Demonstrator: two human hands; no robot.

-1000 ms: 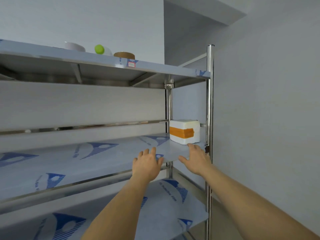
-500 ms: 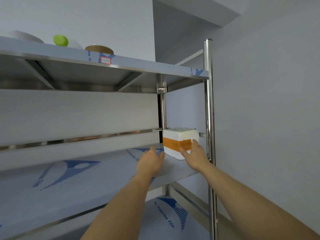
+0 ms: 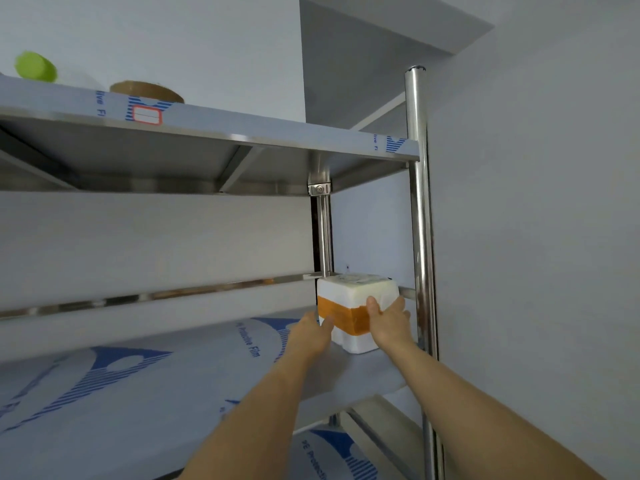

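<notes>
Reaching in: both bare arms stretch up to the far right corner of the middle shelf (image 3: 194,386), and both hands are on the foam box (image 3: 356,292).
Box: white foam, blocky, with an orange band (image 3: 341,315) round its middle. It sits upright on the middle shelf, tucked into the back right corner, just beside the steel post (image 3: 420,220).
Right hand (image 3: 389,322): its grip is clamped on the box. The thumb is on the front face at the orange band, and the fingers wrap round the right-hand corner.
Left hand (image 3: 309,336): its grip is spread, not closed. The fingers lie fairly straight against the box's lower left face, and the thumb touches the front edge below the band.
Contact: the box's base looks to be down on the shelf, though the hands hide part of the bottom edge.
Shelf surface: covered in white protective film with blue printing.
Top shelf (image 3: 259,133): a green thing (image 3: 34,66) and a brown tape roll (image 3: 147,91) sit well apart from the hands, up at the left.
Lower shelf (image 3: 329,455): showing between the forearms, with the same blue-printed film.
</notes>
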